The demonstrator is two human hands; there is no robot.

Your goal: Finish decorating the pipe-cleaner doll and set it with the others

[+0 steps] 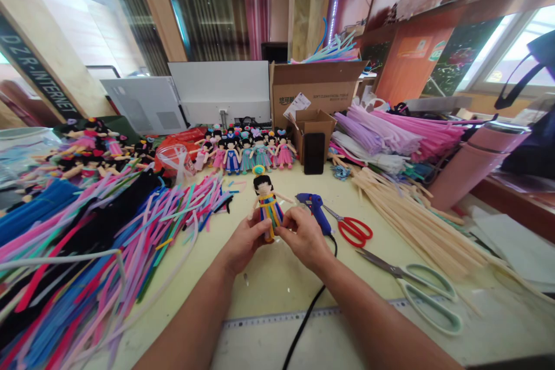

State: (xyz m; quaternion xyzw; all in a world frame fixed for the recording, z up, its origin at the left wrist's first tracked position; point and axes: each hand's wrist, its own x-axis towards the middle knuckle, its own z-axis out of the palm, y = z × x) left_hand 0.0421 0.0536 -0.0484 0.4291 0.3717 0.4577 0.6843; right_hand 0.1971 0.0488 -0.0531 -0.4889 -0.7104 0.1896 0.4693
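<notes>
Upright between my hands is a small pipe-cleaner doll [269, 208] with black hair, a teal and yellow hair ornament and a striped dress of yellow, blue and other colours. My left hand [245, 243] grips the lower left of its skirt, thumb in front. With thumb and fingers pinched, my right hand [303, 234] holds the skirt's right edge. Just behind the right hand lies a blue glue gun [318, 213], its black cord running toward me under my right forearm. Red-handled scissors [354, 231] lie beside the glue gun.
Green-handled scissors [427, 286] lie to the right, near a bundle of beige pipe cleaners [416, 219]. Coloured pipe cleaners [130, 243] cover the left side. Several finished dolls [255, 153] stand behind, beside a black phone [314, 153]. A ruler strip [260, 320] crosses the front. A pink bottle [477, 167] stands right.
</notes>
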